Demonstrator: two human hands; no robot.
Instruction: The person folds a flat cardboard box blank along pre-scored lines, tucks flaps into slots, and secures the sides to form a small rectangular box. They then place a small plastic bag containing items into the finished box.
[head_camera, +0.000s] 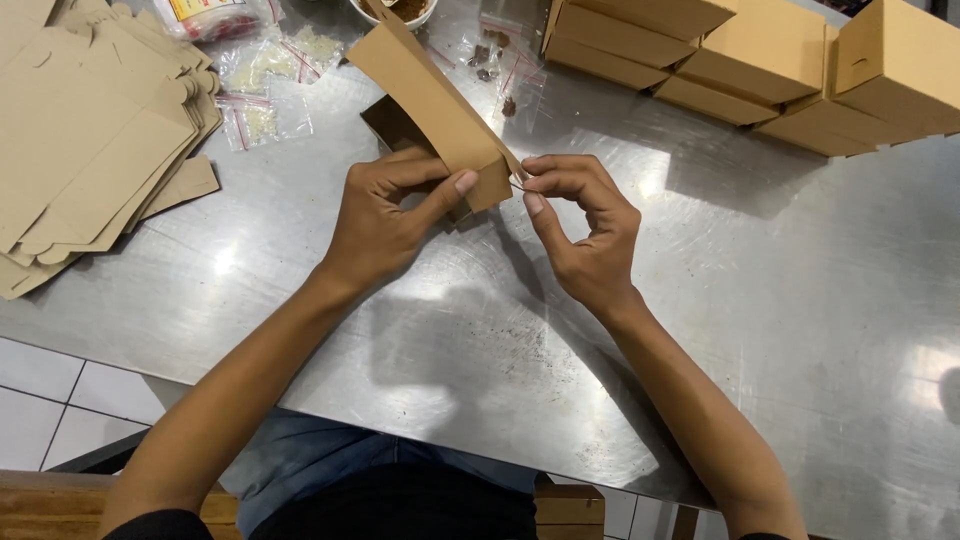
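A small brown cardboard box (430, 95), partly folded with its lid flap raised, is held over the steel table (780, 300). My left hand (385, 220) grips the box's near end, thumb pressed on the front flap. My right hand (585, 235) pinches a thin side flap of the same box between thumb and forefinger. The box's underside is hidden behind my fingers.
A stack of flat unfolded box blanks (90, 140) lies at the left. Finished brown boxes (760, 60) are piled at the back right. Small clear bags (265, 90) with contents and a bowl (405, 10) sit at the back. Tiled floor shows at the lower left.
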